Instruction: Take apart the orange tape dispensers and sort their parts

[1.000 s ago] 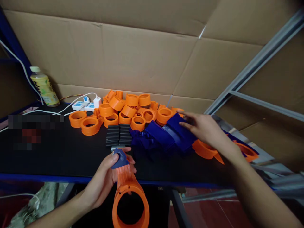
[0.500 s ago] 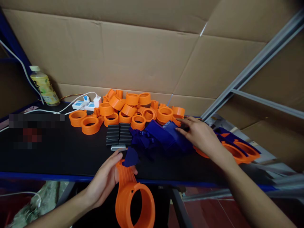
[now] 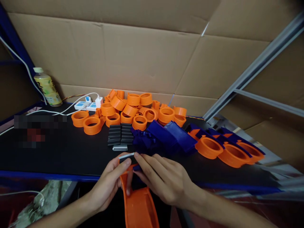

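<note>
My left hand [image 3: 108,177] is closed around the neck of an orange plastic ring part [image 3: 140,205], whose open ring hangs below it. A black strip with a white serrated edge [image 3: 126,155] lies across the top of the neck, under my left thumb. My right hand [image 3: 163,177] comes in from the other side, its fingertips at the strip's right end. Between its fingers shows a bit of a dark blue piece [image 3: 137,167], mostly hidden by the hand. Just beyond are stacked black strips [image 3: 120,134], a small silver bar [image 3: 120,148] and dark blue flat pieces [image 3: 171,136].
A heap of orange ring parts [image 3: 133,110] stands along the cardboard wall [image 3: 142,57]. At the right, several orange parts with blue pieces [image 3: 224,152] lie in a row. A power strip [image 3: 85,106] with white cables and a drink bottle [image 3: 48,88] stand at the back left.
My right hand has left the blue pieces and come to the part in my left hand. The ring part is turned and lower, and the white serrated edge now shows.
</note>
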`<state>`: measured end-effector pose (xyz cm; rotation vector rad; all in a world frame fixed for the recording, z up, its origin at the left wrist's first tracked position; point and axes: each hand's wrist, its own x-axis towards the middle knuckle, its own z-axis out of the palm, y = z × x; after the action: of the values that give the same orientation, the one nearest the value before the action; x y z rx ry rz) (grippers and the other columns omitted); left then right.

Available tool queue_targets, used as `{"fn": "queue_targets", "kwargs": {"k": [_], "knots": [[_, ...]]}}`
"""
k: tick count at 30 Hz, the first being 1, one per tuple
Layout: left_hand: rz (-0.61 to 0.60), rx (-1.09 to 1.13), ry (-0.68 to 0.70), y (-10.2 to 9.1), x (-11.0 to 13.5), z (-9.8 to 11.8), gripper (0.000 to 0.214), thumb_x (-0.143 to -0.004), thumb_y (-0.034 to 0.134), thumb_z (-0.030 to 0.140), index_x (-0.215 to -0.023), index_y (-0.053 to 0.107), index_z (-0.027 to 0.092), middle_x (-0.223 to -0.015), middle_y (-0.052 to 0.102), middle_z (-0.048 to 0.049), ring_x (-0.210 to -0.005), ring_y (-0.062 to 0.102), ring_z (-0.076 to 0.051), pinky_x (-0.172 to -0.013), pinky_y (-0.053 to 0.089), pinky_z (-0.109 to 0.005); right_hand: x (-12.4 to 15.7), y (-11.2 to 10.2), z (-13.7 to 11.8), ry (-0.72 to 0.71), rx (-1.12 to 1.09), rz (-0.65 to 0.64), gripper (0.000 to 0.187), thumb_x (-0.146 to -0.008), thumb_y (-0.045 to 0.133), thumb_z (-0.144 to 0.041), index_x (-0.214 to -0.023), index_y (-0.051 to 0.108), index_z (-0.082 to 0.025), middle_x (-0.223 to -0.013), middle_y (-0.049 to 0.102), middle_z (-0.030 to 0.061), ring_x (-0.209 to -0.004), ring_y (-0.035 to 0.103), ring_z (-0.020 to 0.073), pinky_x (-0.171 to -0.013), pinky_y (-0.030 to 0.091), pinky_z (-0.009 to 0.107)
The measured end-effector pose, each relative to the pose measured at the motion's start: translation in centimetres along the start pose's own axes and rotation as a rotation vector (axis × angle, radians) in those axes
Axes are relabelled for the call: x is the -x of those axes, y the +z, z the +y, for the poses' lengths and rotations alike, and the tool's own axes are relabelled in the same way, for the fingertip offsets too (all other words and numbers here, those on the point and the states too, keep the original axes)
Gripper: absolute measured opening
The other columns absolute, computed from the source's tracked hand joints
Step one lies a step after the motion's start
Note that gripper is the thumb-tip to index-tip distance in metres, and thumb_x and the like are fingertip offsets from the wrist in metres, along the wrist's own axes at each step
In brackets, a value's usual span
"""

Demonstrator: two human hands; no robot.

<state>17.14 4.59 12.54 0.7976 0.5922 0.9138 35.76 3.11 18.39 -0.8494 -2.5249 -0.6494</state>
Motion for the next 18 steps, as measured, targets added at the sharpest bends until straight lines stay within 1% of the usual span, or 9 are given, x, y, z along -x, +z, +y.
{"fn": "queue_targets", "kwargs": {"k": [2, 4, 7, 9, 10, 12, 14, 16, 18], "knots": [[0.003, -0.02, 0.008, 0.2, 0.0, 0.0, 0.025, -0.096, 0.055, 0.039, -0.106, 0.057, 0.017, -0.056, 0.055, 0.0039, -0.042, 0.051, -0.009, -0.048, 0.043, -0.02, 0.4, 0.6, 0.2, -0.017, 0.038, -0.013, 0.041, -0.094, 0.053, -0.015, -0.133, 0.056, -0.002, -0.111, 0.071, 0.0179, -0.087, 0.071, 0.0223, -0.069, 0.06, 0.032], [0.01, -0.05, 0.019, 0.4, 0.2, 0.1, 0.025, -0.096, 0.055, 0.04, -0.107, 0.058, 0.017, -0.056, 0.056, 0.0033, -0.045, 0.054, -0.01, -0.05, 0.044, -0.02, 0.8, 0.6, 0.8, -0.029, 0.03, -0.011, 0.045, -0.093, 0.05, -0.011, -0.137, 0.052, 0.0, -0.117, 0.07, 0.0189, -0.093, 0.071, 0.0231, -0.072, 0.06, 0.031], [0.102, -0.108, 0.064, 0.8, 1.1, 0.4, 0.03, -0.097, 0.053, 0.042, -0.11, 0.061, 0.017, -0.053, 0.054, 0.0038, -0.044, 0.051, -0.009, -0.053, 0.044, -0.021, 1.3, -0.2, 2.3, 0.033, 0.0, 0.105, 0.053, -0.094, 0.042, -0.01, -0.146, 0.044, -0.011, -0.12, 0.07, 0.0121, -0.102, 0.069, 0.02, -0.081, 0.059, 0.028], [0.181, -0.14, 0.094, 1.1, 1.9, 0.7, 0.032, -0.097, 0.052, 0.042, -0.11, 0.064, 0.015, -0.05, 0.051, 0.0046, -0.042, 0.047, -0.008, -0.057, 0.045, -0.021, 1.4, -0.8, 3.4, 0.158, 0.028, 0.188, 0.055, -0.096, 0.039, -0.01, -0.15, 0.04, -0.019, -0.12, 0.07, 0.0086, -0.104, 0.069, 0.0187, -0.087, 0.058, 0.029], [0.184, -0.145, 0.095, 1.3, 2.2, 0.9, 0.032, -0.097, 0.053, 0.042, -0.111, 0.065, 0.015, -0.05, 0.053, 0.0042, -0.042, 0.046, -0.007, -0.059, 0.046, -0.022, 1.4, -1.1, 3.9, 0.214, 0.037, 0.188, 0.055, -0.096, 0.04, -0.009, -0.15, 0.04, -0.021, -0.12, 0.07, 0.0082, -0.104, 0.069, 0.0187, -0.088, 0.057, 0.029], [0.109, -0.151, 0.054, 1.5, 2.7, 1.3, 0.033, -0.095, 0.056, 0.042, -0.114, 0.064, 0.016, -0.059, 0.063, 0.0008, -0.042, 0.049, -0.008, -0.057, 0.046, -0.023, 1.1, -1.0, 4.6, 0.267, 0.015, 0.119, 0.051, -0.096, 0.044, -0.009, -0.145, 0.046, -0.021, -0.12, 0.069, 0.0083, -0.103, 0.068, 0.0187, -0.087, 0.057, 0.029], [0.037, -0.151, 0.01, 1.5, 2.6, 1.6, 0.032, -0.093, 0.058, 0.041, -0.115, 0.063, 0.017, -0.073, 0.071, -0.0036, -0.04, 0.05, -0.007, -0.053, 0.044, -0.022, 0.8, 0.0, 5.0, 0.297, -0.022, 0.024, 0.044, -0.097, 0.045, -0.011, -0.139, 0.053, -0.02, -0.117, 0.069, 0.0087, -0.102, 0.068, 0.0184, -0.081, 0.057, 0.028], [0.038, -0.148, -0.012, 1.1, 2.2, 1.7, 0.031, -0.094, 0.057, 0.04, -0.113, 0.063, 0.017, -0.081, 0.074, -0.0064, -0.038, 0.047, -0.005, -0.048, 0.041, -0.021, 0.4, 1.4, 5.6, 0.343, -0.048, -0.047, 0.04, -0.098, 0.044, -0.012, -0.136, 0.056, -0.019, -0.114, 0.068, 0.0101, -0.098, 0.067, 0.0183, -0.077, 0.057, 0.028], [0.053, -0.135, -0.033, 0.5, 1.5, 1.7, 0.03, -0.094, 0.057, 0.04, -0.11, 0.063, 0.016, -0.082, 0.075, -0.0076, -0.036, 0.044, -0.004, -0.044, 0.038, -0.019, 0.1, 2.8, 6.2, 0.383, -0.056, -0.109, 0.041, -0.097, 0.044, -0.012, -0.136, 0.056, -0.017, -0.111, 0.067, 0.0108, -0.094, 0.066, 0.0186, -0.075, 0.056, 0.029]]}}
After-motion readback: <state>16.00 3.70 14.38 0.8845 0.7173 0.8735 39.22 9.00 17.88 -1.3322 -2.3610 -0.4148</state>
